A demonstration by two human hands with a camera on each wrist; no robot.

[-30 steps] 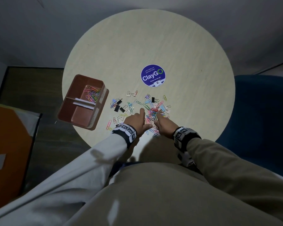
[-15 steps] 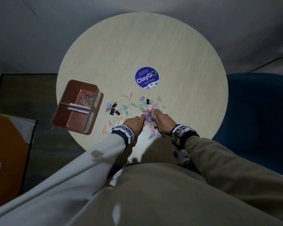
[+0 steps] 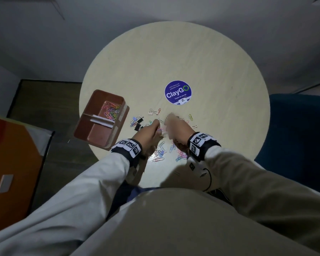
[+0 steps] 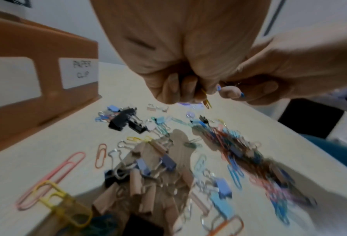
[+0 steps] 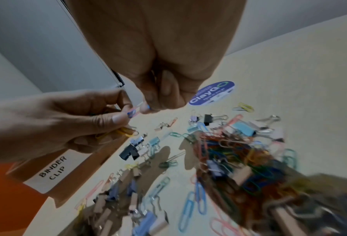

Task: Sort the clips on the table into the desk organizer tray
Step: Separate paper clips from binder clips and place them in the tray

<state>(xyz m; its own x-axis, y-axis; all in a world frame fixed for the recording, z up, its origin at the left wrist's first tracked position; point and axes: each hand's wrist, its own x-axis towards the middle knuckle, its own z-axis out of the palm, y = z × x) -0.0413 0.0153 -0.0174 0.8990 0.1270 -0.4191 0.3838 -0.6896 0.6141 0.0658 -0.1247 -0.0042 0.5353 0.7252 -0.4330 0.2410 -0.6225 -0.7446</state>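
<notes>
- Fingers (image 3: 156,124) of my left hand (image 3: 146,135) curl near the blurred right hand (image 3: 175,127); some paper clips (image 3: 111,112) sit in the tray (image 3: 89,115), many remain on the desk (image 3: 211,71).
- Left wrist: left fingers grip a yellow clip (image 4: 207,102).
- Right wrist: right fingers (image 5: 148,108) pinch a blue clip (image 5: 131,112) too.

The room is dim, and the pale worktop (image 3: 192,58) is the brightest area. Hard shadows fall on it beneath the raised hands in both wrist views. The right hand (image 3: 175,128) smears with motion blur. Wrist-view clips near the bottom edge are blurred, and wide-angle distortion curves the edges.
</notes>
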